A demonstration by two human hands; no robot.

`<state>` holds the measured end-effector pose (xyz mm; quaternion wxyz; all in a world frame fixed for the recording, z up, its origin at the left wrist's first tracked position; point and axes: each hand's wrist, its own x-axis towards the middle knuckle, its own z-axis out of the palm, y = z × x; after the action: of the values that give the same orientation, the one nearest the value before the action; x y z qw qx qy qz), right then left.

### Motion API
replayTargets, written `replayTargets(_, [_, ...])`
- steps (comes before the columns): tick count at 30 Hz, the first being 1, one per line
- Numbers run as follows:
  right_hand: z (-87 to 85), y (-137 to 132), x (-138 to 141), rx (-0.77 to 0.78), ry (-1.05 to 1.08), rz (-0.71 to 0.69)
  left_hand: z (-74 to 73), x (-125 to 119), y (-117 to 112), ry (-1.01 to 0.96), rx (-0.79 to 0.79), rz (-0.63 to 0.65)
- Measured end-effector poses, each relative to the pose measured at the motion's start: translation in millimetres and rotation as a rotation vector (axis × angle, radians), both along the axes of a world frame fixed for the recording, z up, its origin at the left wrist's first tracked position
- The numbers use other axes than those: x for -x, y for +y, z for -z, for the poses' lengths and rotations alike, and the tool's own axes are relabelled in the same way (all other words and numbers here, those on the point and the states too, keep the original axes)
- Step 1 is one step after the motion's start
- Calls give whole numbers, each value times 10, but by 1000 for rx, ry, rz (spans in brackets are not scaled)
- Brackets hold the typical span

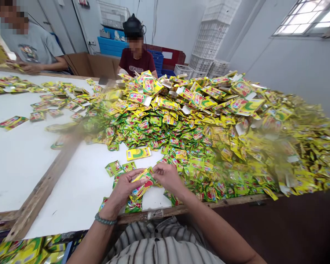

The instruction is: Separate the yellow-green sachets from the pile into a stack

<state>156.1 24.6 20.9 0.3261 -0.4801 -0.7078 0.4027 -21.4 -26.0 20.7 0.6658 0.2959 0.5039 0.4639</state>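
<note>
My left hand (123,187) is closed around a small yellow carton (142,187) printed with red fruit, holding it tilted just above the table's front edge. At the carton's upper right end, the fingers of my right hand (166,178) are pinched together; what lies between them is too small to make out. Green sachets (113,168) lie beside and beneath my hands. Just beyond them, a yellow carton with a banana print (138,154) rests flat on the white tabletop (79,183).
A heap of green sachets (143,128) rises ahead, with yellow cartons (198,99) on top and yellow sachets (313,146) to the right. A wooden strip (44,187) divides the table. Filled cartons or packs (30,251) sit low at left. Two people (137,58) are across the table.
</note>
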Motion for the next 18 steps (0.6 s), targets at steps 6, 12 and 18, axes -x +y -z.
replayTargets(6, [-102, -91, -1, 162, 52, -107, -15, -16, 19, 35, -9, -13])
replayTargets(12, [-93, -160, 97, 314, 184, -205, 22, 36, 10, 30, -31, -31])
replayTargets(18, [86, -143, 289, 427, 378, -146, -51, 144, -52, 254, -159, 228])
